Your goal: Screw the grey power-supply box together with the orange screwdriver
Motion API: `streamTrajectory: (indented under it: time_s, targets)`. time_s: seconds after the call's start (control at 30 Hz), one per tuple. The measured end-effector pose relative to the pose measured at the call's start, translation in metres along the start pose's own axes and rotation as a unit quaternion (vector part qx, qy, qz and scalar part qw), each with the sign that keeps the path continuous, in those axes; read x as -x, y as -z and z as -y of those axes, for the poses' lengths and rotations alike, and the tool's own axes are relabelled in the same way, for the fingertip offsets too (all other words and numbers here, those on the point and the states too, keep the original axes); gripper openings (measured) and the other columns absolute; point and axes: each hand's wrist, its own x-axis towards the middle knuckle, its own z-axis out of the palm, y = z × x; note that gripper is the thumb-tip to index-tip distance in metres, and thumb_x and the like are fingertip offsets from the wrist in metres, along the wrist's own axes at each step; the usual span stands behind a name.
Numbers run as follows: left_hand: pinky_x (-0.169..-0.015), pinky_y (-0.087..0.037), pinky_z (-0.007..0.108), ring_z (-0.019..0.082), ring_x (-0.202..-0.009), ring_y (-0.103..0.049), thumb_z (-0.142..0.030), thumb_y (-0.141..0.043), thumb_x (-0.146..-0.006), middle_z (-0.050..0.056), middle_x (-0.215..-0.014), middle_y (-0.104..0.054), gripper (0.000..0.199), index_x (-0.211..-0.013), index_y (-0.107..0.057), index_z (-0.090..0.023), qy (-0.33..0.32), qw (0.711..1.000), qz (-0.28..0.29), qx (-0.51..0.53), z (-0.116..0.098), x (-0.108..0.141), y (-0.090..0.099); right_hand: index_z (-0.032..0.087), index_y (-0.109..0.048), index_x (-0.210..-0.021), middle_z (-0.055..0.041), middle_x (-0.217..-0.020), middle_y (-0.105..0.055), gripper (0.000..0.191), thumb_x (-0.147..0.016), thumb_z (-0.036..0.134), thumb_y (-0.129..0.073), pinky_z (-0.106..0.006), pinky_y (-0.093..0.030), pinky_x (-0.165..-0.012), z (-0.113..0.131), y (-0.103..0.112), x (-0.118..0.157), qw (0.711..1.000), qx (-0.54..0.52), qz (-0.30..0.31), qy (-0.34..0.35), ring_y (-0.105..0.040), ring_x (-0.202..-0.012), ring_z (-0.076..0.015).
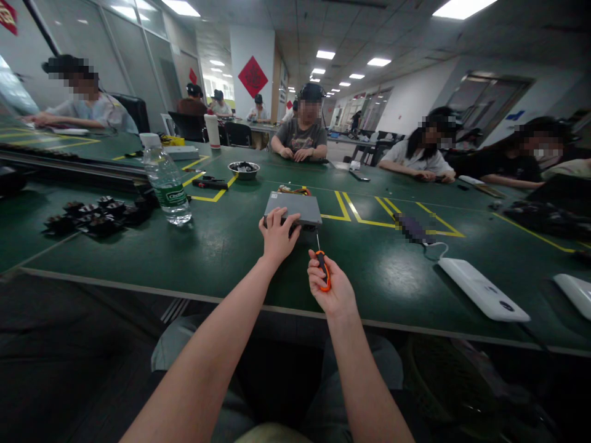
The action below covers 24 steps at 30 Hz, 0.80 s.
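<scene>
A grey metal box [298, 206] with coloured wires at its back lies on the green table [231, 246]. My left hand [279, 232] rests on the box's top and near side, fingers spread over its left part. In my right hand [329, 280] is an orange and black screwdriver [325, 274], with the fingers wrapped round its handle. Its thin shaft points away from me, toward the box's near right corner. Whether the tip touches the box is too small to tell.
A water bottle [168, 184] and black parts [104, 215] stand left. Beyond are a metal bowl [244, 174], black tools [210, 183] and a white cup [212, 130]. To the right lie a phone [412, 227] and white power bank [482, 289]. Several people sit around the table.
</scene>
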Motion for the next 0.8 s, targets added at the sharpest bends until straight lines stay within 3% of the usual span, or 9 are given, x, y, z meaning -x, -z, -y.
streamTrajectory:
  time_s: [0.27, 0.53, 0.8]
  targets:
    - [-0.101, -0.021, 0.047, 0.025, -0.126, -0.031, -0.035, -0.049, -0.084, 0.004, -0.129, -0.045, 0.028, -0.111, -0.055, -0.034, 0.004, 1.000, 0.006, 0.004, 0.000, -0.001, 0.000, 0.015, -0.052, -0.072, 0.0067, -0.052, -0.042, 0.017, -0.086, 0.023, -0.046, -0.008, -0.026, -0.026, -0.016, 0.010, -0.003, 0.997, 0.063, 0.007, 0.055, -0.031, -0.034, -0.0010]
    - [-0.102, -0.021, 0.047, 0.025, -0.125, -0.032, -0.035, -0.051, -0.083, 0.003, -0.130, -0.045, 0.030, -0.112, -0.054, -0.035, 0.000, 1.000, 0.003, 0.005, 0.001, -0.001, -0.001, 0.013, -0.053, -0.072, 0.0058, -0.051, -0.044, 0.020, -0.087, 0.021, -0.042, -0.009, -0.025, -0.027, -0.020, 0.005, -0.013, 0.997, 0.073, 0.016, -0.006, -0.031, -0.033, -0.0008]
    - [-0.101, -0.022, 0.048, 0.025, -0.125, -0.032, -0.036, -0.050, -0.083, 0.004, -0.130, -0.045, 0.030, -0.112, -0.055, -0.034, 0.001, 1.000, 0.006, -0.005, 0.001, -0.001, -0.001, 0.014, -0.052, -0.073, 0.0068, -0.050, -0.043, 0.017, -0.086, 0.022, -0.045, -0.008, -0.025, -0.027, -0.017, 0.005, -0.018, 0.998, 0.059, 0.021, -0.011, -0.031, -0.032, -0.0006]
